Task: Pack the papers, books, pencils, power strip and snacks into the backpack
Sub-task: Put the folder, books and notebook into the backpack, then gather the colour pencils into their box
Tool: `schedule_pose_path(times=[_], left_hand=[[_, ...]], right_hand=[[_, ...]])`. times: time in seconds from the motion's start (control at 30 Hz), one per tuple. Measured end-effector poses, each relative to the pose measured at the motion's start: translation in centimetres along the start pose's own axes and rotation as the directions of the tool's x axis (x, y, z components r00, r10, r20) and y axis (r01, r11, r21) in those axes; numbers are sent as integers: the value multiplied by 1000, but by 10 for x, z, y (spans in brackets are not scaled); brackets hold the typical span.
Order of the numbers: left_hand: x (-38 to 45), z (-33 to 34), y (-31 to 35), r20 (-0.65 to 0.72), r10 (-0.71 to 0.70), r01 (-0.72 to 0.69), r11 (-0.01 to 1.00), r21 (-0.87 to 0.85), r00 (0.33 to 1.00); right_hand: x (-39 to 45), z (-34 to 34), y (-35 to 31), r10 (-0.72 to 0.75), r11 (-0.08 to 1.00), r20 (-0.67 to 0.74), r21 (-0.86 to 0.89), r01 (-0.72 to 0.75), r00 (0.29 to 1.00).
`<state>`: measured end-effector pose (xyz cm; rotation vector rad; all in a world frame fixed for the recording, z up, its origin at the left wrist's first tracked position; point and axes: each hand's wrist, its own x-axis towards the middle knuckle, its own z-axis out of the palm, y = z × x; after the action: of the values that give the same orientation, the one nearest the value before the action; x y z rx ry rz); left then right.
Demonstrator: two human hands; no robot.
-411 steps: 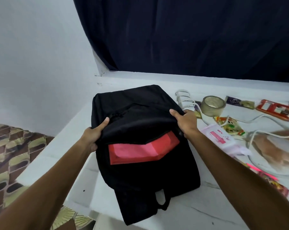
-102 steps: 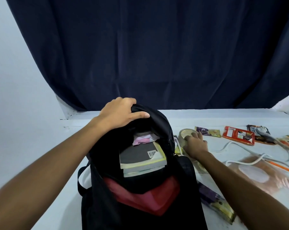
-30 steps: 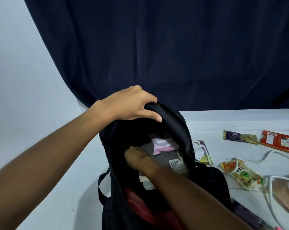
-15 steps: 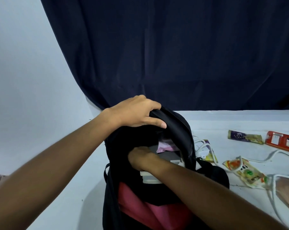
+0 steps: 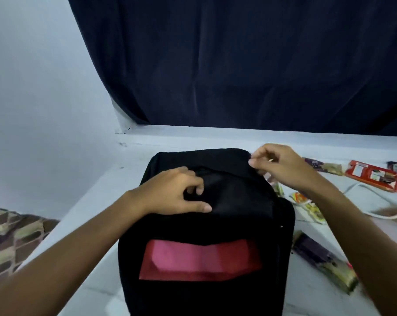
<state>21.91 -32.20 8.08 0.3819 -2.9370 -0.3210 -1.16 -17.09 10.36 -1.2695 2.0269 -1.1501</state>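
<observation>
The black backpack (image 5: 238, 213) with a red front panel (image 5: 199, 261) lies on the white table (image 5: 133, 160), its top flap down and its contents hidden. My left hand (image 5: 172, 197) rests on the upper front, with its fingers curled into the fabric by the zipper line. At the bag's top right corner, my right hand (image 5: 281, 167) pinches the edge between thumb and fingers. Snack packets lie to the right: a purple and green one (image 5: 327, 168), a red one (image 5: 373, 176), an orange and yellow one (image 5: 307, 207) and a dark purple one (image 5: 322, 263). A white power cable (image 5: 379, 201) runs among them.
A dark blue curtain (image 5: 238, 65) hangs behind the table and a white wall (image 5: 33, 99) stands on the left. A patterned floor (image 5: 8, 238) shows beyond the table's left edge. A brownish patch (image 5: 391, 213) lies on the table at far right.
My right hand has come out of the backpack and moved to its top right corner. My left hand has lowered the flap, so the books and pink item inside are now covered.
</observation>
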Motion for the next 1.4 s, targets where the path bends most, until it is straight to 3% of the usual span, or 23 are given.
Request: schedule_pose_path(times=[0.03, 0.1, 0.17, 0.2, 0.27, 0.33, 0.37, 0.5, 0.67, 0.87, 1.0, 1.13, 1.2, 1.3, 1.4], left_hand=[[-11, 8, -7, -56, -16, 13, 998, -55, 998], [-30, 24, -21, -304, -58, 29, 995, -99, 951], [-45, 36, -35, -508, -201, 200, 978, -57, 837], [-49, 39, -40, -501, -343, 348, 933, -86, 795], [-55, 46, -52, -265, -637, 588, 770, -246, 724], [-57, 55, -64, -29, -728, 653, 631, -419, 685], [-57, 60, -68, 13, -731, 650, 599, -468, 682], [-60, 74, -71, -35, -777, 675, 568, -471, 629], [-73, 66, -71, -21, -819, 724, 518, -456, 573], [-87, 66, -65, -80, -859, 756, 485, -440, 505], [-82, 69, -64, -72, -865, 781, 482, -398, 497], [-55, 56, -51, -89, -858, 819, 509, -264, 505], [-29, 46, -34, -139, -813, 783, 583, -217, 566], [21, 35, 9, -216, -663, 637, 748, -186, 716], [70, 35, 63, -234, -488, 455, 872, -182, 841]], right_hand=[[-2, 9, 20, 44, 995, -13, -90, -45, 999], [-12, 27, 54, 109, 974, -18, -197, -111, 994], [-23, 40, 73, 141, 987, -19, -74, -142, 990], [-26, 45, 80, 150, 988, -11, 33, -150, 989], [-27, 52, 89, 164, 972, 14, 167, -164, 986], [-25, 61, 91, 169, 969, -8, 183, -164, 986], [-23, 66, 90, 168, 972, -46, 174, -157, 985], [-16, 81, 82, 102, 989, -170, 119, -83, 980], [1, 96, 76, 59, 998, -199, 40, -52, 978], [11, 110, 71, -1, 998, -183, 63, 13, 983], [11, 107, 79, 30, 999, -178, 46, -22, 984], [10, 97, 80, 77, 985, -130, -145, -95, 989], [9, 88, 79, 69, 974, -78, -211, -84, 995], [-3, 60, 83, 23, 985, -26, -173, -27, 999], [-21, 14, 91, -46, 991, -64, -129, 37, 997]])
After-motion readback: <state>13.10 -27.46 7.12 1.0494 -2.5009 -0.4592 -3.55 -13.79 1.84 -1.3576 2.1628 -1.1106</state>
